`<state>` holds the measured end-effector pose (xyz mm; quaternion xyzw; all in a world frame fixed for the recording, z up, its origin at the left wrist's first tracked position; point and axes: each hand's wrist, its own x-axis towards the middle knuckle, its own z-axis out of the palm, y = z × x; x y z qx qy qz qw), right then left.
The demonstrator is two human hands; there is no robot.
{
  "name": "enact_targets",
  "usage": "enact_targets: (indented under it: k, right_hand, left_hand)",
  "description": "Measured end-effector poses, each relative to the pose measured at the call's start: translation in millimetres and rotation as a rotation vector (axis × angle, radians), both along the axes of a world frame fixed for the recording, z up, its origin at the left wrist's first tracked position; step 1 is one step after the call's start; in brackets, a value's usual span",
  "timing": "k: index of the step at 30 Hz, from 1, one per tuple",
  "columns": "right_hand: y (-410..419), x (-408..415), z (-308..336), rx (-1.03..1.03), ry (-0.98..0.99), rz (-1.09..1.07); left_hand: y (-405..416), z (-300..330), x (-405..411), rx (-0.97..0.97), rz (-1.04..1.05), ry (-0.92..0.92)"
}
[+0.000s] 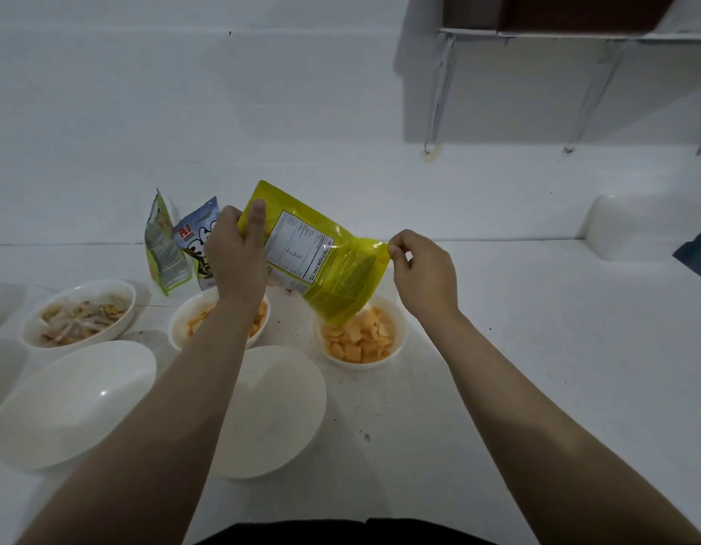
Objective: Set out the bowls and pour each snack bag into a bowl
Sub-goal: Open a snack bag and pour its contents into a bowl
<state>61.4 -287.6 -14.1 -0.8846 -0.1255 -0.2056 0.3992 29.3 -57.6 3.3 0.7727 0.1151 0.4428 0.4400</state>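
Observation:
A yellow snack bag (333,269) hangs tilted, its open mouth down over a small white bowl (398,350) that holds orange chips (358,340). My left hand (237,253) grips the bag's upper end. My right hand (423,269) pinches the bag's right corner. Behind my left forearm stands another white bowl (180,320) with orange chips. At the left, a third bowl (117,328) holds brownish mixed snacks. Two large white bowls, one at the left (73,403) and one in the middle (278,411), have nothing in them.
Two more snack bags, a green one (160,245) and a grey-blue one (195,238), stand against the white wall behind the bowls. The white counter (537,367) stretches to the right. A metal-legged rack (435,92) is at the upper right. Parts of further bowls show at the left edge.

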Motion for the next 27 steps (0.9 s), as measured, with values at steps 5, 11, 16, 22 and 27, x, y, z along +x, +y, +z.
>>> enact_targets:
  k: [5, 11, 16, 22, 27]
  right_hand:
    - [0, 0, -1, -0.040, -0.022, 0.006]
    - [2, 2, -1, -0.098, -0.052, 0.001]
    - [3, 0, 0, -0.088, -0.063, 0.005]
    - [1, -2, 1, -0.178, 0.044, 0.068]
    - [15, -4, 8, -0.021, 0.049, 0.179]
  left_hand:
    - [0, 4, 1, 0.037, 0.010, -0.002]
    - [1, 4, 0, 0.055, 0.006, -0.011]
    - [4, 7, 0, 0.041, 0.013, -0.026]
    - [2, 8, 0, 0.064, 0.013, -0.020]
    - [-2, 5, 2, 0.031, 0.013, -0.033]
